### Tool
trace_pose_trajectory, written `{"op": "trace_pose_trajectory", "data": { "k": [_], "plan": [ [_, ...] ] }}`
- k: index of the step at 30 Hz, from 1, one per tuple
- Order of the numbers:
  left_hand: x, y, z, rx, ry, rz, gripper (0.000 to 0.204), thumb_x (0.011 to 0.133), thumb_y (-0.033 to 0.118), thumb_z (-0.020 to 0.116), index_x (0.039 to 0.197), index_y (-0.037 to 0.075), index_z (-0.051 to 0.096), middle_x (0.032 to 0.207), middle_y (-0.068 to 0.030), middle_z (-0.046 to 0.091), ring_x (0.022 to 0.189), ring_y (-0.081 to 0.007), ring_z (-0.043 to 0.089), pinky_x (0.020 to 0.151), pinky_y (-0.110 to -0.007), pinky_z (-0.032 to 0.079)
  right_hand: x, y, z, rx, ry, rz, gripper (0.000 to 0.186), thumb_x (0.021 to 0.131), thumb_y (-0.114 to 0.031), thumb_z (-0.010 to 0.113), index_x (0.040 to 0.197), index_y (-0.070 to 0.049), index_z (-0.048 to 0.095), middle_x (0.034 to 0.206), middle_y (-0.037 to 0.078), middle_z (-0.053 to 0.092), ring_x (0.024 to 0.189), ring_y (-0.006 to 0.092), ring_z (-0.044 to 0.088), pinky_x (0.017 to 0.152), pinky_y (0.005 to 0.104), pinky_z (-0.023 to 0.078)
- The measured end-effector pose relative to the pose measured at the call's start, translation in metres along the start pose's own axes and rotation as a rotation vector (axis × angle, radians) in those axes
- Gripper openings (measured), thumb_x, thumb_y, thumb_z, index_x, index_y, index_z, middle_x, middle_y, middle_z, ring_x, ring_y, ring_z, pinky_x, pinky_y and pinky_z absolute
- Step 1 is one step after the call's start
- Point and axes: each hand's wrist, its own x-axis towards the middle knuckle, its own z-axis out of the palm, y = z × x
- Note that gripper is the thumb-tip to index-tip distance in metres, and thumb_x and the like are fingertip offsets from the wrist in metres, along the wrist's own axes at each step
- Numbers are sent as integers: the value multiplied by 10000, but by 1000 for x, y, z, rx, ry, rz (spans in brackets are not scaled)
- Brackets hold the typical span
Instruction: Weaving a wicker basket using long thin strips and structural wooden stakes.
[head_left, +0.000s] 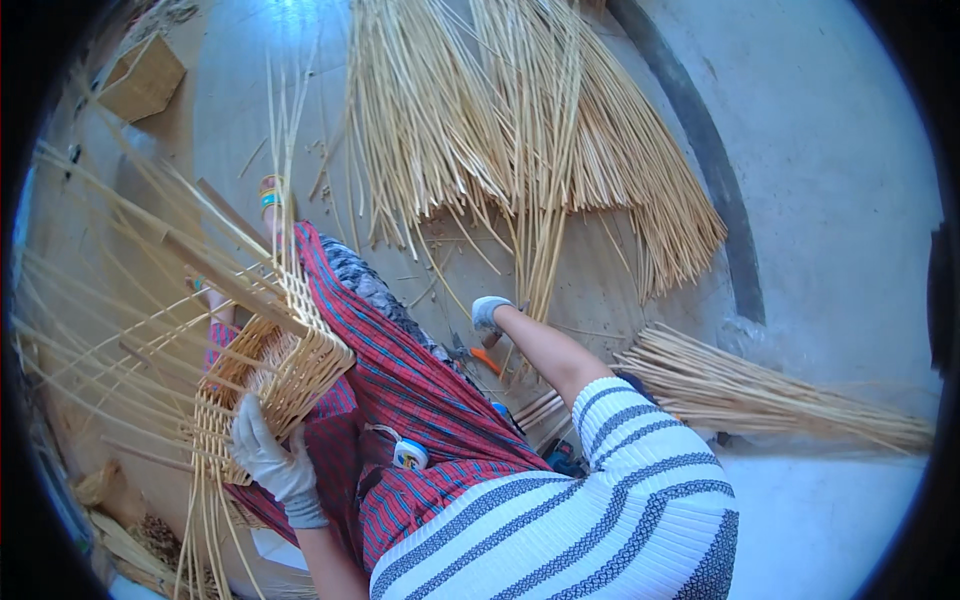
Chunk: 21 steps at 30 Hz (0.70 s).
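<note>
A partly woven basket (pixel 285 370) of pale wicker rests tilted by my lap, long loose stakes fanning out to the left. My left hand (pixel 270 455), in a whitish work glove, grips its near wall, fingers against the weave. Out over the floor reaches my right hand (pixel 488 314), gloved in white and grey, beside the tips of a large bundle of wicker rods (pixel 540 150). Its fingers are mostly hidden, and I cannot see whether anything is in them. Just below it lies a tool with orange handles (pixel 486 361).
Another rod bundle (pixel 770 390) lies at the right. A round white tape measure (pixel 409 455) rests on the red checked cloth (pixel 400 375) over my lap. At the far left stands a woven box (pixel 143 80). Scraps litter the floor, and a dark strip (pixel 715 175) crosses it.
</note>
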Motion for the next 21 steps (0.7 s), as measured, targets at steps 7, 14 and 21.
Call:
{"op": "trace_pose_trajectory", "data": {
  "k": [7, 14, 21],
  "plan": [
    [-9, 1, 27, 60, 116, 59, 719, 869, 323, 696, 1483, 77, 414, 1435, -127, 492, 1313, -352, 439, 1141, -517, 248, 14, 12, 25, 258, 187, 130, 472, 719, -216, 721, 1152, -36, 661, 1005, 162, 701, 822, 262, 682, 761, 398, 554],
    [-9, -2, 48, 92, 206, 50, 649, 893, 434, 655, 1428, 106, 488, 1377, -101, 530, 1263, -359, 480, 1080, -548, 334, -21, -86, -20, 1055, 315, -243, 339, 978, -327, 565, 1222, -91, 578, 872, 43, 668, 719, 156, 615, 637, 314, 515],
    [2, 5, 36, 57, 136, 21, 675, 882, 327, 693, 1460, 86, 440, 1427, -120, 496, 1308, -351, 446, 1135, -519, 274, -82, 4, 106, 1033, 905, -12, 237, 1003, -203, 503, 1191, -98, 601, 995, 129, 710, 850, 207, 691, 765, 340, 537]
  ]
}}
